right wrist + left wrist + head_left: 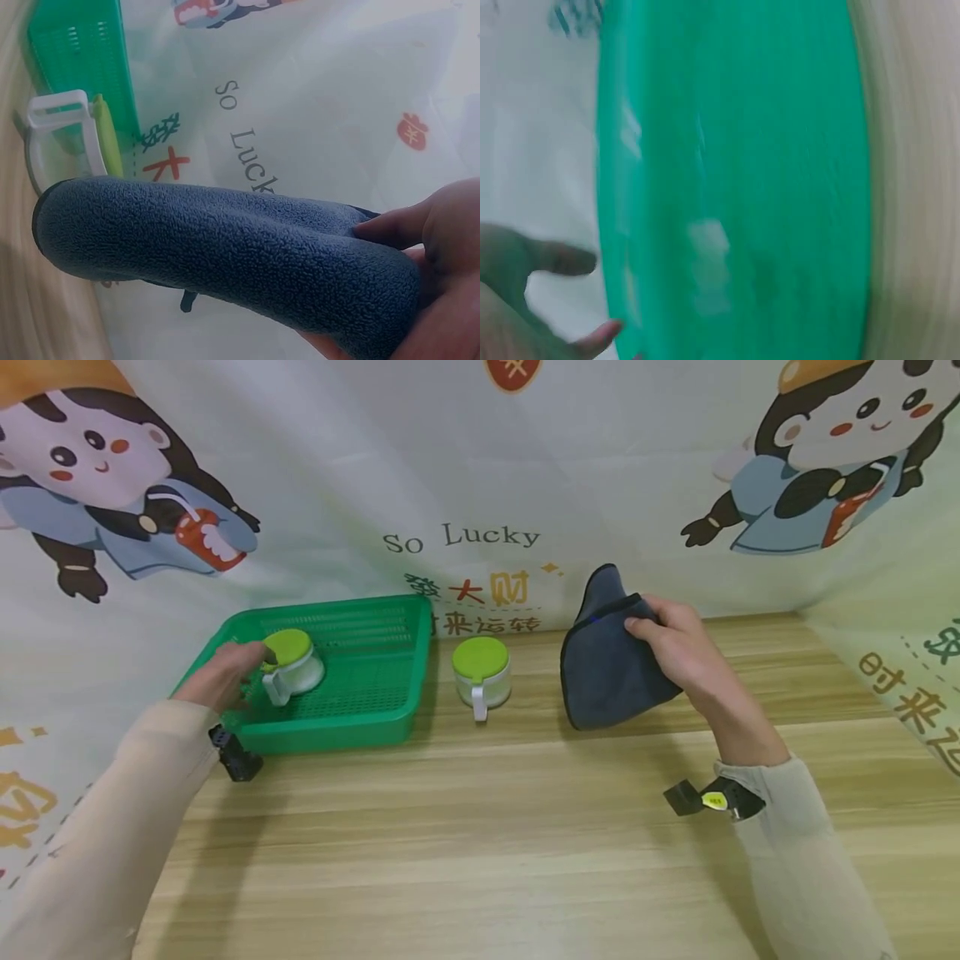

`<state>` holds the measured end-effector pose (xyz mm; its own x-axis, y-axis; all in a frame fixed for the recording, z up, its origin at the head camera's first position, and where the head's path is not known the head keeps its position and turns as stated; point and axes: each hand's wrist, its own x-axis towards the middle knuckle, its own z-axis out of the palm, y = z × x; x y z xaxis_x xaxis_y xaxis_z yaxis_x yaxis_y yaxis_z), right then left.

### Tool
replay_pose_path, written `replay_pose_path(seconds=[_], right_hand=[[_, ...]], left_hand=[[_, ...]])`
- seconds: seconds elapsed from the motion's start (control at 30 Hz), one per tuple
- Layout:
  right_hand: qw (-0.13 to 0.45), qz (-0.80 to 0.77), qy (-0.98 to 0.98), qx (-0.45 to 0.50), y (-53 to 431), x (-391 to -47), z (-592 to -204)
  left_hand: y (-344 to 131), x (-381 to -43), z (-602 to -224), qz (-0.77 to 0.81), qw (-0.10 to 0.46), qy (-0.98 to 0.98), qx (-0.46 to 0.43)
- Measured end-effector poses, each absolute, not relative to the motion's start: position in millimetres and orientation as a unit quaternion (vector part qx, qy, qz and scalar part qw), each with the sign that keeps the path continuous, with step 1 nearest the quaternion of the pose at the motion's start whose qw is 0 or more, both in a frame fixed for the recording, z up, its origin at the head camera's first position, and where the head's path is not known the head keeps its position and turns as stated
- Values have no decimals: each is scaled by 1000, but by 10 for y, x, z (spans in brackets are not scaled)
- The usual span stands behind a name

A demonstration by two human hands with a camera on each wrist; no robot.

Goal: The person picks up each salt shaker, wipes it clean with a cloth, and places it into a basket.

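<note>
In the head view, a dark blue-grey cloth (618, 672) is seen, edged in black and folded over, with one corner standing up at the top. It is pinched near its upper right edge by the right hand (686, 647) – the thumb is laid across the near face, and the body of the cloth is spread below and to the left of the grip. On the table (465, 843), to the left of the cloth, a white cup (482, 670) with a green lid is set upright, its handle turned to the near side. A matching cup (295, 662) is held in the green basket (337, 739), and the left hand (225, 672) is placed just beside it, over the basket's left side; whether the two touch cannot be told.

In the left wrist view, much is blurred, but the left thumb and a finger are seen parted – nothing is gripped between them.

In the right wrist view, a thick, looped pile is shown on the cloth. Its near end is clasped between thumb and fingers, and its rounded far end is extended toward the table cup.
</note>
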<state>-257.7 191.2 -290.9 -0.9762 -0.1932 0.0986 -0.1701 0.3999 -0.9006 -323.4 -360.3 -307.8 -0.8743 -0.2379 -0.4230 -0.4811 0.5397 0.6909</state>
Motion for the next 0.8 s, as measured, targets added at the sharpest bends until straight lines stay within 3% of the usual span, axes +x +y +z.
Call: replay_pose_path(seconds=[0.13,0.27,0.53,0.8], right_hand=[[5,-534,838,-108,1924,-2572,-2907],[-7,-527,843,-106,1936,-2570,-2901],[-2,-530,843,-90,1943,-2542,-2875],[-10,-536,838,-104,1955,-2573,-2905]], left_hand=[[-3240,-3137,-2914,434,12,887,-155],[-2825,-3012,-2716,435,-25,896,-79],[-2029,-2673,-2670,489,19,872,27],[-1475,-2457,-3042,557,91,825,24]])
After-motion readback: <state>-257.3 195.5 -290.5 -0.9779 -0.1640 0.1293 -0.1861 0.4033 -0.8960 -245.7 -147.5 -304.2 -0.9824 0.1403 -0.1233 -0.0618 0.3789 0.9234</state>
